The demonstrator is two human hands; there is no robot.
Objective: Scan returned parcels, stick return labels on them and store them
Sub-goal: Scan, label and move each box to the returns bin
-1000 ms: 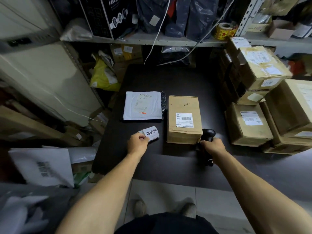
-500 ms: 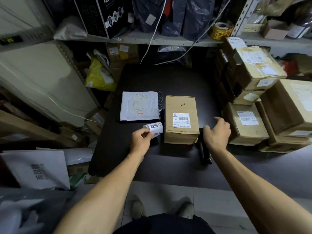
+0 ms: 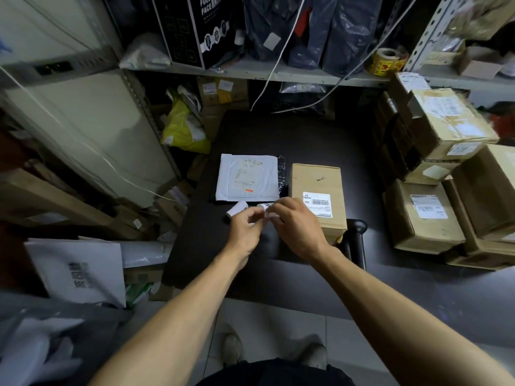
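On the dark table (image 3: 301,140) lie a white mailer parcel (image 3: 249,176) and, right of it, a brown cardboard box (image 3: 317,188) with a barcode label. My left hand (image 3: 245,227) holds a small roll of white return labels (image 3: 236,209) just in front of the mailer. My right hand (image 3: 295,222) meets it and pinches the loose end of the label strip (image 3: 268,207). The black scanner (image 3: 355,240) lies on the table by the box's near right corner, untouched.
Stacked cardboard boxes (image 3: 434,168) crowd the table's right side. A shelf (image 3: 278,72) above the far edge holds dark bags, a black box and a yellow tape roll (image 3: 386,61). White and yellow parcels lie on the floor at left. My feet stand below the table's near edge.
My right hand let go of the scanner, left it on the table and crossed left to the label roll. My left hand kept the roll and lifted it slightly toward the mailer.
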